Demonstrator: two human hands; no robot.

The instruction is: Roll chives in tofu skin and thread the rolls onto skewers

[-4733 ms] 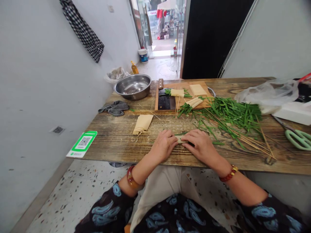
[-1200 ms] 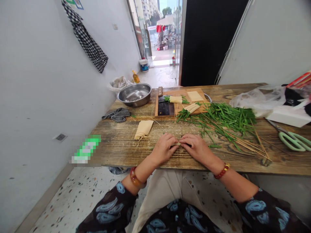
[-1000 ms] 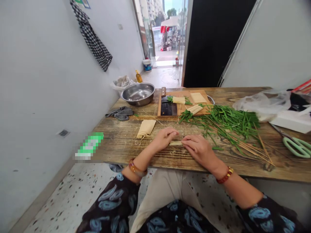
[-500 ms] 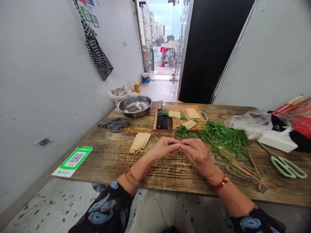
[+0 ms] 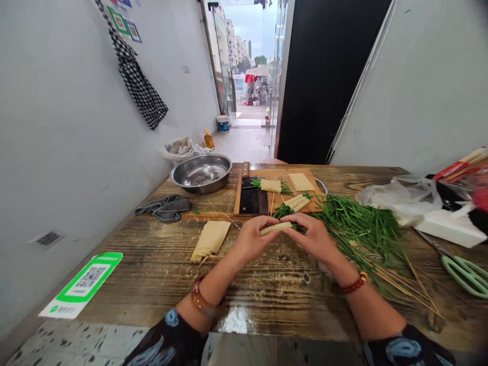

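Between my left hand point(image 5: 252, 236) and my right hand point(image 5: 311, 236) is a pale tofu-skin roll point(image 5: 276, 228) with green chive leaves poking out at its right end. Each hand pinches one end of it, just above the wooden table. Beyond my fingers, more finished rolls point(image 5: 296, 203) lie at the front edge of the cutting board, and another bundle of rolls point(image 5: 271, 185) with thin sticks by it rests farther back. A stack of tofu sheets point(image 5: 212, 239) lies left of my left hand. Loose chives point(image 5: 362, 217) spread out right of my right hand.
A cleaver point(image 5: 253, 202) and a cut tofu sheet point(image 5: 301, 182) lie on the cutting board point(image 5: 238, 199). Left are a steel basin point(image 5: 202, 175), a grey cloth point(image 5: 165, 207) and a QR card point(image 5: 84, 284). Bamboo skewers point(image 5: 406, 285), green-handled scissors point(image 5: 463, 274) and a plastic bag point(image 5: 400, 195) are at right.
The roll in my hands has lifted and turned into view, with my hands a little farther apart. The camera view has shifted, so the table appears closer.
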